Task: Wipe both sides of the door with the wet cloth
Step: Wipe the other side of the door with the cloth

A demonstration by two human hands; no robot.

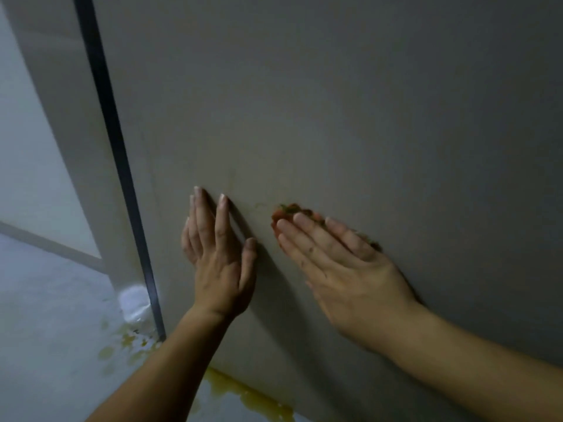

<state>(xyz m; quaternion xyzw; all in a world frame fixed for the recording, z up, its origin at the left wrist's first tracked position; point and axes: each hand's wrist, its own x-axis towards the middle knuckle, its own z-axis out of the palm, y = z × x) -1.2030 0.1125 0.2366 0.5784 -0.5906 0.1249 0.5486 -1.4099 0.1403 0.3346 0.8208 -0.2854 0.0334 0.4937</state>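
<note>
Grey door [335, 102] – L hand [217, 263] flat, bare; R hand [344, 269] flat, pressing red-green cloth [288, 210].

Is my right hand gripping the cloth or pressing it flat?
Pressing flat: the right hand lies with straight fingers over the cloth, holding it against the door.

The door [335, 102] face lies open above and to the right of both hands, a wide flat stretch. Between the left hand [219, 254] and the right hand [344, 263] only a narrow strip of door shows (the cloth [292, 210] pokes into it from under the right hand). Left of the left hand, a slim band runs to the dark door edge [122, 166]; past it there is open room over the floor [45, 315].
</note>
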